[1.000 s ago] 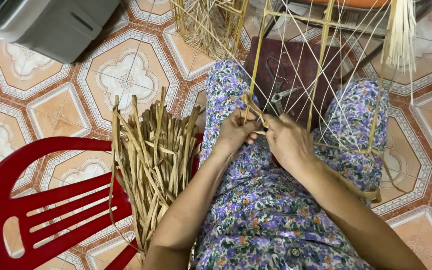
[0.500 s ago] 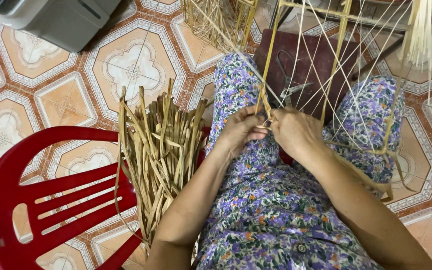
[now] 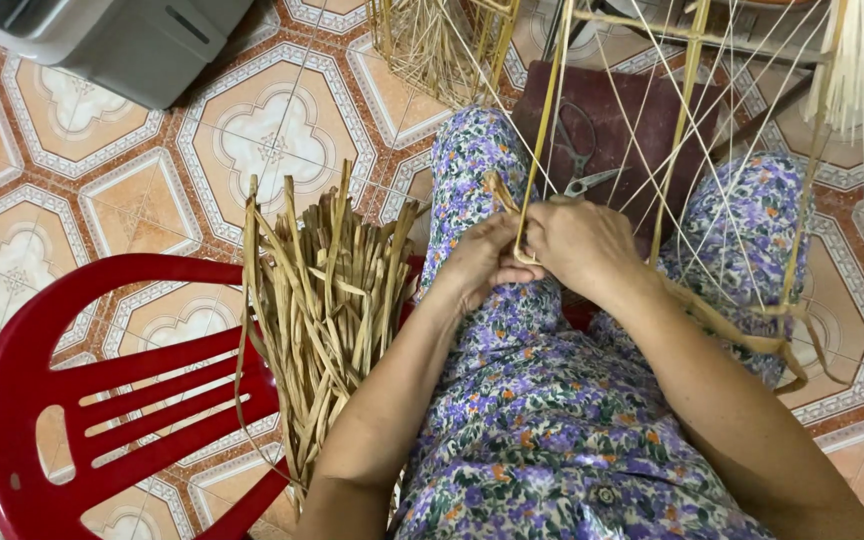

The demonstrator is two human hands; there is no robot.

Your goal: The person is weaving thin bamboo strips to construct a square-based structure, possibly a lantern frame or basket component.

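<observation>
My left hand (image 3: 480,262) and my right hand (image 3: 580,243) meet over my lap, both pinched on a flat dry straw strip (image 3: 500,188) wound at the foot of a yellow cane rod (image 3: 540,130). The rod is part of an upright frame of cane rods and thin pale strands (image 3: 697,110) standing between my knees. A trailing strip (image 3: 742,335) runs off under my right forearm towards my right knee. My legs are in floral purple cloth.
A bundle of dry straw strips (image 3: 327,300) leans on a red plastic chair (image 3: 72,400) at my left. Scissors (image 3: 584,160) lie on a dark maroon mat (image 3: 632,130). A grey box (image 3: 122,35) stands far left, a woven basket frame (image 3: 442,40) above.
The view has shifted a little. My hands stay together at the rod's base, working the strip; the left thumb has slid closer to the rod.
</observation>
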